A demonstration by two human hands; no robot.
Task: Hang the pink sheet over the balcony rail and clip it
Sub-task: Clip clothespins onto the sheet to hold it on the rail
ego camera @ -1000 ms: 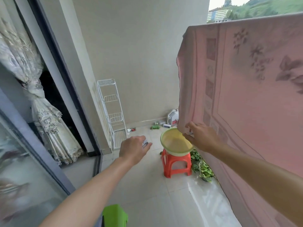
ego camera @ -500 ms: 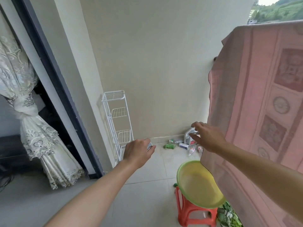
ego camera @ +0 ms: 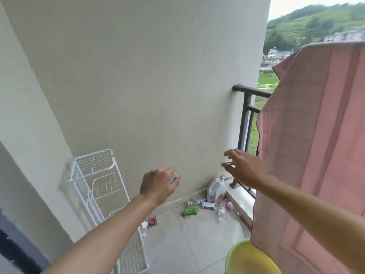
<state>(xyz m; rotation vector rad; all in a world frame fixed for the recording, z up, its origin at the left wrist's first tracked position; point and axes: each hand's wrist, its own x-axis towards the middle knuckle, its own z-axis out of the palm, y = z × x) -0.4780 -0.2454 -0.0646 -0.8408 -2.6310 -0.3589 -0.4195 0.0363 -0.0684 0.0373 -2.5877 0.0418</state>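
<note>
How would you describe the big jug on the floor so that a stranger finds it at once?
Start where the beige wall meets the dark balcony rail. Follow that corner down to the floor: the jug stands upright there. It is the largest container, greyish-white with a red label, while the small bottles beside it lie flat.

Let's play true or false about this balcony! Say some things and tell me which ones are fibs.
The pink sheet covers part of the dark rail. True.
The basin is blue. False: it is yellow-green.
The left hand holds a small pale thing. True.
The white rack lies on its side. False: it stands upright by the wall.
</note>
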